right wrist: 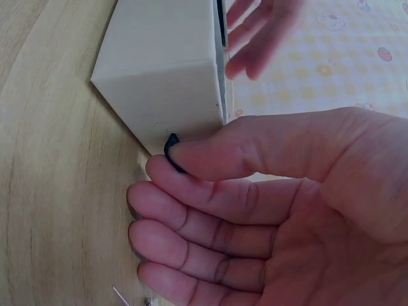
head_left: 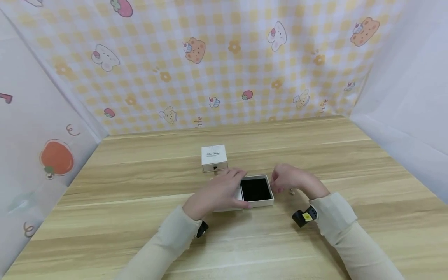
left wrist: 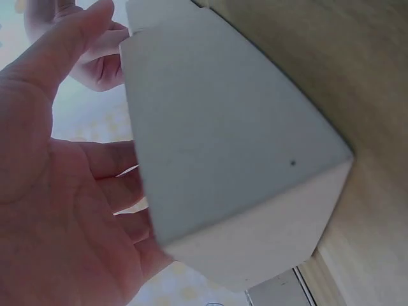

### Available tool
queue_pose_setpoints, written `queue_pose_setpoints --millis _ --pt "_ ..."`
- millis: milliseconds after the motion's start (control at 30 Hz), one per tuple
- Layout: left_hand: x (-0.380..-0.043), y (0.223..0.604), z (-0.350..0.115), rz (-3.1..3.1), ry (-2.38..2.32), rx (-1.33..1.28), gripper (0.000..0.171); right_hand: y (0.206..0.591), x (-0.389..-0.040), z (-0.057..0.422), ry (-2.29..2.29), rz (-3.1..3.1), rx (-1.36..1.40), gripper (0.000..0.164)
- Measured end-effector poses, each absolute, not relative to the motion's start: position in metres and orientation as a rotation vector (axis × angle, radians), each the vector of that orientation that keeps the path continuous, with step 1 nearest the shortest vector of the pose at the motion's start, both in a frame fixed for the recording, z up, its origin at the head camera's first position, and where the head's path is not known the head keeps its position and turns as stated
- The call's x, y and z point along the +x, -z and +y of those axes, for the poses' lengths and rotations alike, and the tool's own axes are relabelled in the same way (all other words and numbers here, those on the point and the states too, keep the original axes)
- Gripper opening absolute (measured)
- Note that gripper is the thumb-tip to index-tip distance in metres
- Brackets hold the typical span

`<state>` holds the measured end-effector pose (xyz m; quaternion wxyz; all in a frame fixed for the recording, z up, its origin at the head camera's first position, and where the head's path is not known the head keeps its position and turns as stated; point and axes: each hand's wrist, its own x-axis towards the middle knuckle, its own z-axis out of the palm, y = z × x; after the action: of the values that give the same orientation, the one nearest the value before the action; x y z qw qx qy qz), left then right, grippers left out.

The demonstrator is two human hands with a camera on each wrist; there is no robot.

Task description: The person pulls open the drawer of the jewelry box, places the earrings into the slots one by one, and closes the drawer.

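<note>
A white drawer box [head_left: 227, 210] lies on the table with its drawer [head_left: 262, 203] slid out to the right, showing a black lining [head_left: 256, 189]. My left hand [head_left: 222, 190] holds the box's outer sleeve [left wrist: 229, 134] from above, thumb along the near edge and fingers reaching over to the far side. At the drawer's right end, my right hand [head_left: 288, 179] pinches a small black pull tab [right wrist: 171, 146] between thumb and index finger. The other fingers of that hand are loosely bent beside the table surface.
Behind the left hand stands a second white box [head_left: 214, 157], closed, with printed lettering on top and a dark tab in front. Small shiny pieces [head_left: 292, 191] lie on the wooden table [head_left: 140, 175] under the right wrist. A patterned cloth [head_left: 224, 70] hangs behind.
</note>
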<state>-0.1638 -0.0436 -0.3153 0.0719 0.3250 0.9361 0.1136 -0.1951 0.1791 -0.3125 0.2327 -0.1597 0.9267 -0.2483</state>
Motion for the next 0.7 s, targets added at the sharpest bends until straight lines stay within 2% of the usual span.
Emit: queue_pose_setpoints --millis 700 --pt "-0.1657 0.3248 -0.0451 2.857 -0.315 1.028 0.082 0.3119 -0.1957 0.1789 0.666 2.553 -0.443 0.008"
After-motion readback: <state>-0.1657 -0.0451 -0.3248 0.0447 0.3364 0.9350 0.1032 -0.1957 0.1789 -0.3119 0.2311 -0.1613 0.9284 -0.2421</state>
